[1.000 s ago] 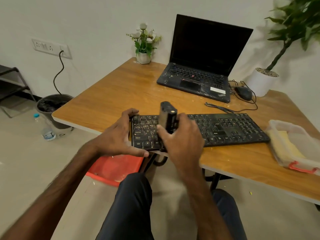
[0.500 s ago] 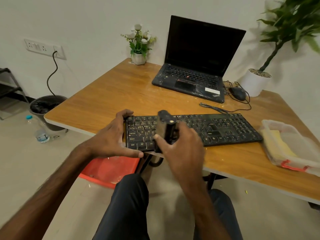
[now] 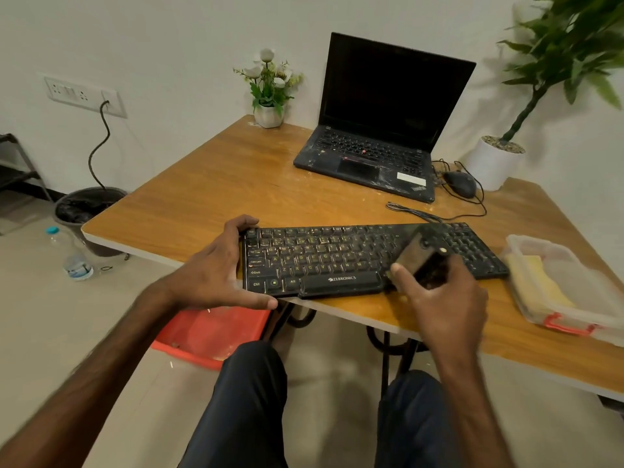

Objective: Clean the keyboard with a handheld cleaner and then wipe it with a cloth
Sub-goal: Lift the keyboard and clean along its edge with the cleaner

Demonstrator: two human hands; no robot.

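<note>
The left hand [image 3: 209, 275] is clamping its fingers on the keyboard [image 3: 337, 261] at the bench [image 3: 236, 184] edge. The right hand [image 3: 445, 298] is gripping the handheld cleaner [image 3: 420, 256] over the right-side keys. Step 1 of 2 is seemingly running, and the cloth [image 3: 537, 282] is waiting in its tub [image 3: 574, 320].

The black flat plastic keyboard [image 3: 337, 261] carries the brand "ZEBRONICS" in pale letters on its long space bar [image 3: 341, 280]. On its left-hand keys the legends "Ctrl" [image 3: 256, 284], "Alt" [image 3: 292, 281], "Shift" [image 3: 255, 272] and "Caps Lock" [image 3: 255, 261] can be read; the yellow letter keys are too blurred to read surely. The logo and the white sticker [image 3: 411, 178] on the black open laptop [image 3: 371, 153] cannot be made out.
</note>
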